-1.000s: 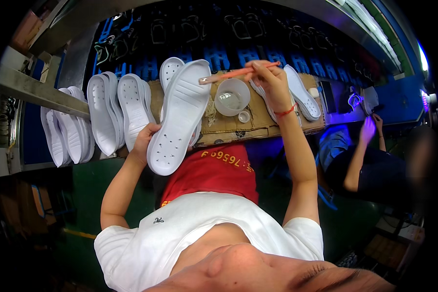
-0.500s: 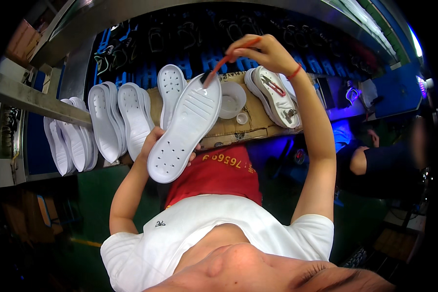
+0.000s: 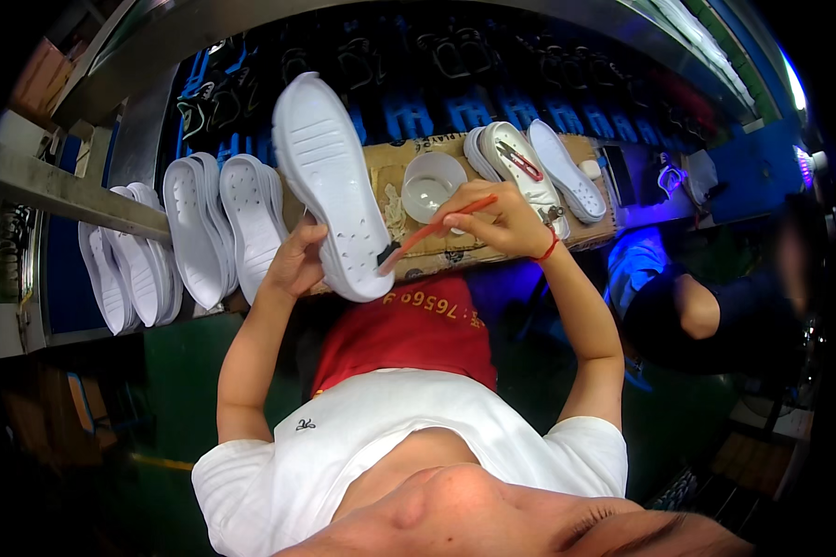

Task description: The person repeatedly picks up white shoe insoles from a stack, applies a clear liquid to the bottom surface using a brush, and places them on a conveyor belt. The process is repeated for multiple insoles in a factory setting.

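My left hand (image 3: 299, 258) is closed on the side of a white shoe sole (image 3: 330, 176), holding it up at a slant above the bench edge. The sole has cross ridges at its far part and small holes towards its near end. My right hand (image 3: 502, 220) grips the red handle of a brush (image 3: 446, 226). Its dark bristles touch the near end of the sole, at the right rim. Just beyond my right hand stands a translucent plastic tub (image 3: 434, 172), partly hidden by the hand.
Several white soles (image 3: 195, 227) lean in stacks to the left. On flattened cardboard (image 3: 446, 144) at right lie a stack of soles with red-handled snips (image 3: 529, 167) on it and another sole (image 3: 567, 172). Beyond runs a dark rack with blue holders (image 3: 469, 111). Another person (image 3: 697, 311) is at right.
The sole has swung from leaning right to leaning left, farther from me. My right hand has come down and nearer, taking the brush from the sole's far end to its near end.
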`<state>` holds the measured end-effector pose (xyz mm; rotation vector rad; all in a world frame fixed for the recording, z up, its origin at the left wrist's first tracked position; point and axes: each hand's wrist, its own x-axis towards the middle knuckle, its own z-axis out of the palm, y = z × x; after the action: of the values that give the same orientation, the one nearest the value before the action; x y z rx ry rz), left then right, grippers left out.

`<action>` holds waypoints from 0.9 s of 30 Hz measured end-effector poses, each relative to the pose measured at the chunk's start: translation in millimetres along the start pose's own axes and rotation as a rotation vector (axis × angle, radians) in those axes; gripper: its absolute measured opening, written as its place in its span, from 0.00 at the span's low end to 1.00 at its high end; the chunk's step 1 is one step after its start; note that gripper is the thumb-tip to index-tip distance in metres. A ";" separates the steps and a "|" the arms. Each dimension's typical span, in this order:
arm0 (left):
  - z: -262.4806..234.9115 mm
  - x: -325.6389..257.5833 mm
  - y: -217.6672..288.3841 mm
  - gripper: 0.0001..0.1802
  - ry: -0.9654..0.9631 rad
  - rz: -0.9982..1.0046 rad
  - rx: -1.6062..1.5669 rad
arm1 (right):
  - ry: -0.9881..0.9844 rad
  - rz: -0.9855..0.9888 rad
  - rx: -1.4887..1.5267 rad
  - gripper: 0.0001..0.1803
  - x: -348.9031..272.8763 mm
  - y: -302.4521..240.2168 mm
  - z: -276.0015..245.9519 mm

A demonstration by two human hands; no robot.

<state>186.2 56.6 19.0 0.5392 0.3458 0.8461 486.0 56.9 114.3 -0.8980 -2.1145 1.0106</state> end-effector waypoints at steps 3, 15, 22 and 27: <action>-1.3 -6.4 11.3 0.38 0.103 0.029 0.132 | 0.139 0.003 -0.043 0.08 1.7 4.6 -11.4; 36.9 -3.4 16.7 0.36 0.105 0.845 1.046 | 0.422 0.186 0.388 0.15 -2.1 -10.6 43.9; 42.5 -3.1 8.2 0.45 0.111 0.587 0.710 | 0.268 -0.196 0.264 0.09 46.1 -42.5 69.9; 12.8 -8.0 -10.2 0.47 0.277 0.515 1.057 | 0.063 -0.233 0.221 0.09 89.9 -12.2 34.2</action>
<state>193.7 40.9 24.1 1.5428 0.9495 1.2111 404.6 107.6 128.1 -0.5547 -1.9554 1.0529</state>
